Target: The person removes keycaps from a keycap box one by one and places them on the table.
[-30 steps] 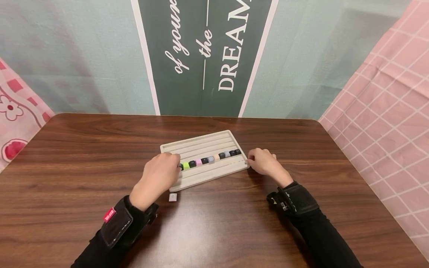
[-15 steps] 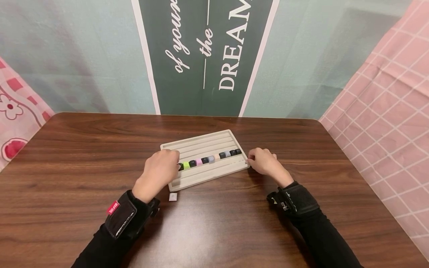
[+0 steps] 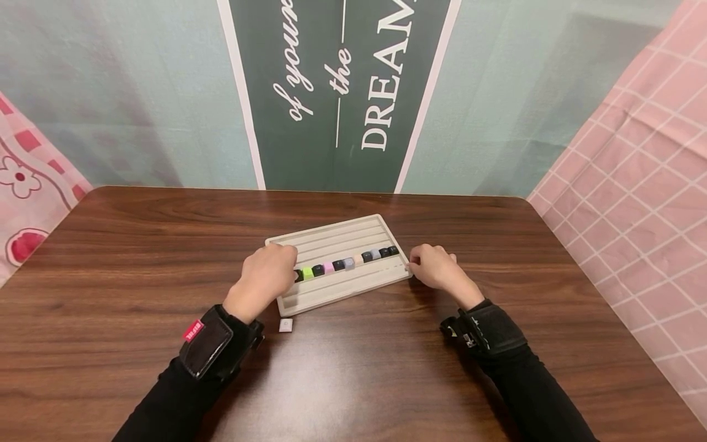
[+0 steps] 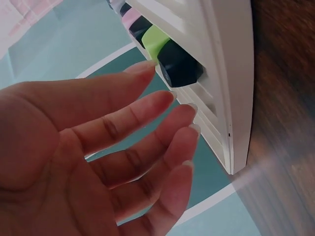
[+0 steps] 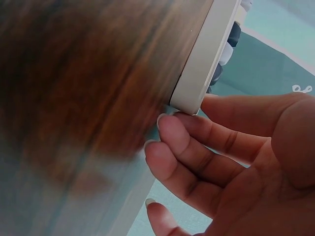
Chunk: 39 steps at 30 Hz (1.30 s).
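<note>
A pale slotted tray (image 3: 331, 293) lies at a slant on the table, with a row of keycaps in one groove. My left hand (image 3: 266, 276) is over the tray's left end, fingers loosely bent and nothing between them. In the left wrist view its thumb tip reaches the black keycap (image 4: 179, 64) that ends the row, and the index fingertip is just beside that cap. Beyond it sits a lime green keycap (image 4: 155, 42). At the tray's right side, my right hand (image 3: 436, 267) pinches the corner, thumb on the upper side and index finger at the end wall (image 5: 189, 96).
A whitish keycap (image 3: 285, 325) with a small mark lies on the wooden table (image 3: 375, 368), just in front of the tray's near left corner. Behind the table hangs a cloth backdrop (image 3: 331, 166) with lettering. Pink checked cloth (image 3: 652, 184) borders the right side.
The left hand has shifted slightly up, its wrist turning a little, and more of the black end keycap shows. The right hand and the tray look still.
</note>
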Available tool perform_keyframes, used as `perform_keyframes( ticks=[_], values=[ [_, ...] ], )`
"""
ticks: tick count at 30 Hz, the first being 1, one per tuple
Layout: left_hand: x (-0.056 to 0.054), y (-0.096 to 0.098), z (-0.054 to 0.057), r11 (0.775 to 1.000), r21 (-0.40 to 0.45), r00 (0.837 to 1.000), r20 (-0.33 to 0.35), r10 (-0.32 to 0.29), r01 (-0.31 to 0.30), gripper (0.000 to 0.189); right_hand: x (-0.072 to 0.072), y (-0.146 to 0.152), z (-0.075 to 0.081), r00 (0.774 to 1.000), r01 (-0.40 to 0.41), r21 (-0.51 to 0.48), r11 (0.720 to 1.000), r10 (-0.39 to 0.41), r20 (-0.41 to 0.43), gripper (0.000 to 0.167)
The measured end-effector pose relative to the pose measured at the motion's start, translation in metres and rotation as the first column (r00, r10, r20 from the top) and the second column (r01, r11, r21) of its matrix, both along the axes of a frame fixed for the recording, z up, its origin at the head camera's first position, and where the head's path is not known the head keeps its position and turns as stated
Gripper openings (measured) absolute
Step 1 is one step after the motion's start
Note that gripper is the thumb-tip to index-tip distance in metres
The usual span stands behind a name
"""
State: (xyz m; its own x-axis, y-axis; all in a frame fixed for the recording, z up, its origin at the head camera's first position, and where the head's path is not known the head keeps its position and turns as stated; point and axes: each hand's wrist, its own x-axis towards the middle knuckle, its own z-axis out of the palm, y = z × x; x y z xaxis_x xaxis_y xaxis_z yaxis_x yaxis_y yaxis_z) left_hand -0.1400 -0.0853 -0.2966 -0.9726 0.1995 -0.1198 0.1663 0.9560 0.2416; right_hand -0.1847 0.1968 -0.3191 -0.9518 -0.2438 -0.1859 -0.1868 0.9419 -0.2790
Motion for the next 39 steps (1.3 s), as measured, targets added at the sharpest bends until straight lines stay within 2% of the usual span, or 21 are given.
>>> perform_keyframes(
  ticks=[9,18,28,30,39],
  values=[
    [-0.0017,0.0031,-0.001,1.0,-0.017,0.999,0.039,-0.022,0.023,0.009,-0.0003,-0.0022,0.0,1.0,0.016,0.028,0.999,-0.016,0.01,0.022],
    [-0.005,0.0031,-0.0056,1.0,-0.019,0.999,0.052,-0.008,0.009,0.007,-0.0001,-0.0032,0.0015,1.0,0.019,0.028,0.999,-0.02,0.013,0.022],
    [-0.0026,0.0023,-0.0052,1.0,-0.02,1.0,0.008,-0.014,0.014,0.009,0.0008,-0.0023,0.0008,1.0,0.015,0.031,0.999,-0.015,0.012,0.022],
    [-0.0019,0.0019,-0.0035,1.0,-0.022,1.0,0.022,-0.018,0.018,0.008,0.0011,-0.0023,0.0008,1.0,0.014,0.031,0.999,-0.014,0.013,0.022],
    [0.0015,-0.0004,-0.0024,1.0,0.0,1.0,-0.007,-0.017,0.017,0.009,0.0003,-0.0028,0.0005,1.0,0.006,0.029,1.0,-0.006,0.007,0.022]
  ],
)
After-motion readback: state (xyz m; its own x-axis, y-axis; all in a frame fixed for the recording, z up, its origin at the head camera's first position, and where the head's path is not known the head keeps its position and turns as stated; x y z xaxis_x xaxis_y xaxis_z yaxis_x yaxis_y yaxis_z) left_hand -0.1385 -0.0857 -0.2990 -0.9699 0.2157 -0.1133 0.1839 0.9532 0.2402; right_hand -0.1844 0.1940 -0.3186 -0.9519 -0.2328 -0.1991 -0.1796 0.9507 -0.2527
